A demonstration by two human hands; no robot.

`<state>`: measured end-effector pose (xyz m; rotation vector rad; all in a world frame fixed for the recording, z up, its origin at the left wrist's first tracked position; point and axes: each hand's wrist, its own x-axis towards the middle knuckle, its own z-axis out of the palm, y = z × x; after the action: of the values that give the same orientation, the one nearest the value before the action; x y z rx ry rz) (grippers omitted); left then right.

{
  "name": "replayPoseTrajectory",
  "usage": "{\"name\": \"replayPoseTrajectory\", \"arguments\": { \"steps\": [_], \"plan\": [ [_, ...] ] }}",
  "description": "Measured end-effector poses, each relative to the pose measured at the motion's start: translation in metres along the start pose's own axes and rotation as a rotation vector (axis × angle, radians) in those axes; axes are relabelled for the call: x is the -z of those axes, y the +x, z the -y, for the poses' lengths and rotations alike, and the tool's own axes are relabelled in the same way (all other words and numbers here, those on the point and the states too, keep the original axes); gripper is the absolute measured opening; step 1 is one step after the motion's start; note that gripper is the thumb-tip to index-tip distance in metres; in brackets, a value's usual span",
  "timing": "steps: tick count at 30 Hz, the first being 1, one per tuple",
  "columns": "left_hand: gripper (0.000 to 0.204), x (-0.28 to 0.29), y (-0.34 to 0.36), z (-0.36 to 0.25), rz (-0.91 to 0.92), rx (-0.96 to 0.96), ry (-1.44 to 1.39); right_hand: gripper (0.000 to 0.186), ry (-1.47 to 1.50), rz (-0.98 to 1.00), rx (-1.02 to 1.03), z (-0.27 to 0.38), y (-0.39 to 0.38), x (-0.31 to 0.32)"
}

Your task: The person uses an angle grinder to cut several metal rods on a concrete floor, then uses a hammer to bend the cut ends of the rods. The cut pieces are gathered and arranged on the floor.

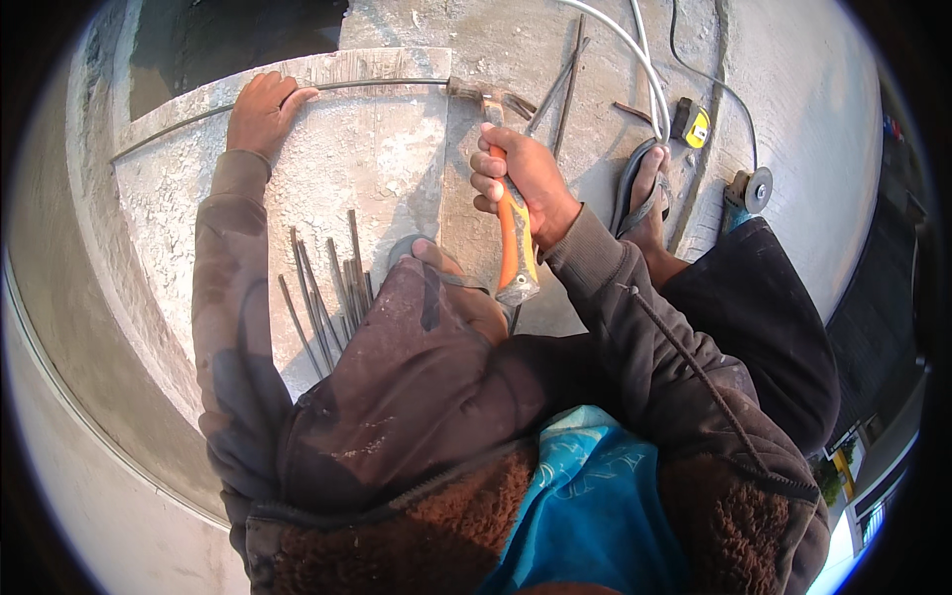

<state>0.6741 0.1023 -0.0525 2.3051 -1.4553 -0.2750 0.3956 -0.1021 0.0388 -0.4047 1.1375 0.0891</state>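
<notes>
We crouch over a rough concrete slab (377,159) that lies on the concrete floor (803,119), and it carries everything under our hands. Along its far edge runs a long thin steel rod (178,122), slightly bowed, from the left corner to the hammer head. Our left hand (263,109) lies palm down on that rod near the slab's far edge, fingers spread over it and pressing, arm stretched out straight. Our right hand (521,178) is wrapped tight around the orange handle of a claw hammer (511,213), fingers fully curled, with the steel head touching the rod's right end. A bundle of short rods (322,288) lies on the slab near our left knee. Farther right, our foot in a sandal (645,193) rests on the floor, with white cables (635,59), a yellow tape measure (694,124) and an angle grinder (749,190) beside it.
</notes>
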Motion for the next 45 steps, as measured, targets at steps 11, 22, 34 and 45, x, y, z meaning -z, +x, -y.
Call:
{"name": "replayPoseTrajectory", "arguments": {
  "steps": [11,22,34,45],
  "plan": [
    [0.031,-0.003,0.003,0.002,-0.001,-0.012,0.007,0.017,0.121,-0.253,0.192,-0.007,0.006,-0.013],
    [0.031,-0.002,0.005,0.002,-0.003,-0.032,-0.027,0.022,0.053,-0.169,0.114,-0.014,0.003,-0.025],
    [0.032,0.0,-0.001,0.01,0.054,0.026,-0.006,0.02,0.082,-0.122,0.13,-0.008,-0.001,-0.021],
    [0.032,0.005,0.002,0.008,0.053,0.035,0.001,0.02,0.103,-0.233,0.153,-0.011,0.005,-0.034]
  ]
}}
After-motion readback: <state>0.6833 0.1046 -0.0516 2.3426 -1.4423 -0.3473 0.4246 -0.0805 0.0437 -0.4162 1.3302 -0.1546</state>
